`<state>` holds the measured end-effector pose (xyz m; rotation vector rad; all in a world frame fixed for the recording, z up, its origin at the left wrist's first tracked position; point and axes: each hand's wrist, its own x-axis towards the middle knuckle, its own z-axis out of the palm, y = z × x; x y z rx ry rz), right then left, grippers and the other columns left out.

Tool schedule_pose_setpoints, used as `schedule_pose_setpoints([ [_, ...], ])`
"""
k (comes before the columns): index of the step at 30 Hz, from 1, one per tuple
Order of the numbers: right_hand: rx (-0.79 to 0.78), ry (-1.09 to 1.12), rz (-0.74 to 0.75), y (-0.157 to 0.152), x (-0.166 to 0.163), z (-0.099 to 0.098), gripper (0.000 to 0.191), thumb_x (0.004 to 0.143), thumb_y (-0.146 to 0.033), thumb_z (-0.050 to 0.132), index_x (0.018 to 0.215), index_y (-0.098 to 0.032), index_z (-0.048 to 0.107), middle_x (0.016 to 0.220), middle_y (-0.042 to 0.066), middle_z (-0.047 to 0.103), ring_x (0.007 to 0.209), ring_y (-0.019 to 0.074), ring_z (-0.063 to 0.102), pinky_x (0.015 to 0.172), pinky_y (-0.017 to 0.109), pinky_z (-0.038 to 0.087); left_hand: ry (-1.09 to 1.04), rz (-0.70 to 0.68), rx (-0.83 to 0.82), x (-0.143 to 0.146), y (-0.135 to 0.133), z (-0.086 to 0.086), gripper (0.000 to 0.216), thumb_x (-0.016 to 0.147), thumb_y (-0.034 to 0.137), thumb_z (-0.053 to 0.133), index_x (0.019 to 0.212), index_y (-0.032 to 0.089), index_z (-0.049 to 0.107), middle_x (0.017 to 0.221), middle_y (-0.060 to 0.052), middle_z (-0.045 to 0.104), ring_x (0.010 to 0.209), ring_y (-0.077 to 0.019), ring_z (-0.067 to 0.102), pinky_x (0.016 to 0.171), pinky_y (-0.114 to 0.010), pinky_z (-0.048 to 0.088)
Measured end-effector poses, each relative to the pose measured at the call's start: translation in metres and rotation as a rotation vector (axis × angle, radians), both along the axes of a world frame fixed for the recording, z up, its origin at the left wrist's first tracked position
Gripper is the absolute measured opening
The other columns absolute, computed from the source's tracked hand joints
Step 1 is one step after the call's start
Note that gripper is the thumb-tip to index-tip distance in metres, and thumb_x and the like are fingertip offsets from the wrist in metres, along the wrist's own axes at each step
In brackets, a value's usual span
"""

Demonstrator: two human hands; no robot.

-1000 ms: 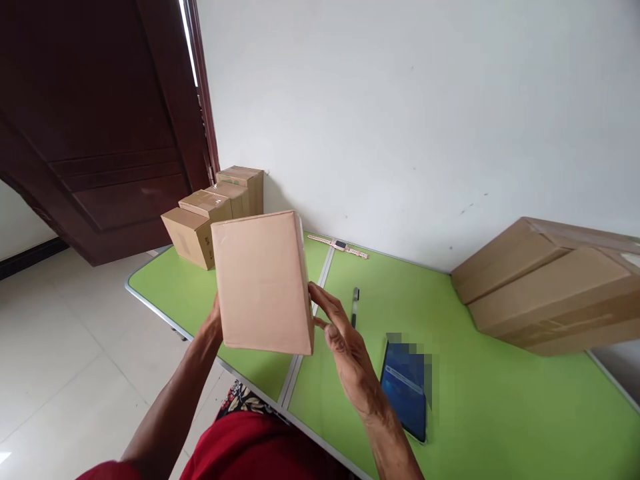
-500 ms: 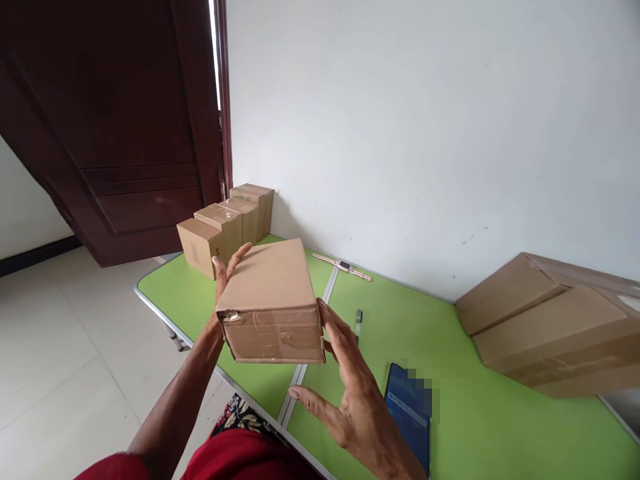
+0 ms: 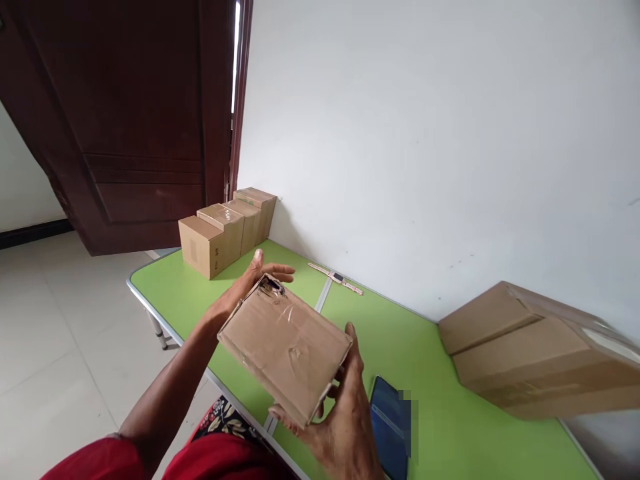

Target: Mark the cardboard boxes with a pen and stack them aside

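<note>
I hold a small brown cardboard box (image 3: 286, 345), its taped face turned up towards me, above the near edge of the green table (image 3: 440, 407). My left hand (image 3: 250, 283) lies against the box's far left side with the fingers stretched past its top corner. My right hand (image 3: 340, 417) cups the box from below at its near right corner, thumb up along the edge. Both hands grip the box between them.
A row of several small cardboard boxes (image 3: 220, 230) stands at the table's far left by the wall. A large cardboard carton (image 3: 535, 350) lies at the right. A smartphone (image 3: 390, 427) lies beside my right hand. A wristwatch (image 3: 336, 277) lies near the wall. A dark wooden door (image 3: 130, 120) stands behind.
The box has been turned in my hands: first a plain face showed, then its top and taped side, now the taped face tilts towards me. My right hand moved under it.
</note>
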<state>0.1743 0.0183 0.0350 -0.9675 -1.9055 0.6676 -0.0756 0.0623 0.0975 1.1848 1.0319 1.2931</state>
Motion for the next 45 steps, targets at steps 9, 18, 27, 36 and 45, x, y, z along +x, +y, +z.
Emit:
schedule_pose_setpoints([
  [9,0.176,0.119,-0.232,-0.031,-0.019,-0.049,0.121,0.063,-0.04,0.093,0.158,-0.02,0.019,0.152,0.028,0.042,0.134,0.0452,0.053,0.105,0.064,0.053,0.141,-0.112,-0.07,0.026,0.025,0.007,0.067,0.094,0.072,0.058,0.117,0.014,0.081,0.111,-0.014,0.083,0.104,-0.0381,0.078,0.084,-0.044,0.061],
  [18,0.12,0.256,-0.491,-0.036,-0.022,-0.09,0.113,0.072,-0.047,0.089,0.158,-0.016,0.021,0.141,0.028,0.05,0.124,0.044,0.059,0.102,0.068,0.052,0.106,0.109,0.037,0.033,0.018,-0.01,0.074,0.097,0.078,0.045,0.123,0.018,0.078,0.13,-0.017,0.077,0.123,-0.0386,0.07,0.111,-0.058,0.049],
  [27,0.378,0.234,-0.441,-0.036,-0.024,-0.079,0.1,0.072,-0.051,0.093,0.151,-0.02,0.04,0.135,0.027,0.057,0.122,0.0483,0.062,0.089,0.071,0.058,0.68,0.363,0.238,0.078,-0.04,0.005,0.044,0.091,0.052,0.073,0.123,0.022,0.075,0.12,-0.013,0.074,0.107,-0.0338,0.071,0.094,-0.047,0.055],
  [36,0.083,0.3,-0.353,-0.061,0.014,-0.013,0.039,0.105,-0.051,0.048,0.132,-0.026,0.061,0.131,0.013,0.064,0.121,0.0335,0.064,0.097,0.048,0.056,0.846,0.369,0.339,0.106,-0.073,0.001,0.023,0.094,0.039,0.068,0.11,0.025,0.074,0.109,-0.009,0.071,0.105,-0.0317,0.063,0.095,-0.051,0.05],
  [45,0.119,0.171,-0.394,-0.07,0.013,0.03,0.018,0.106,-0.031,0.055,0.12,-0.029,0.066,0.111,0.008,0.073,0.097,0.0224,0.073,0.079,0.031,0.062,0.986,0.431,0.423,0.124,-0.096,-0.001,0.01,0.088,0.024,0.064,0.097,0.026,0.067,0.102,-0.006,0.072,0.092,-0.0298,0.063,0.08,-0.048,0.046],
])
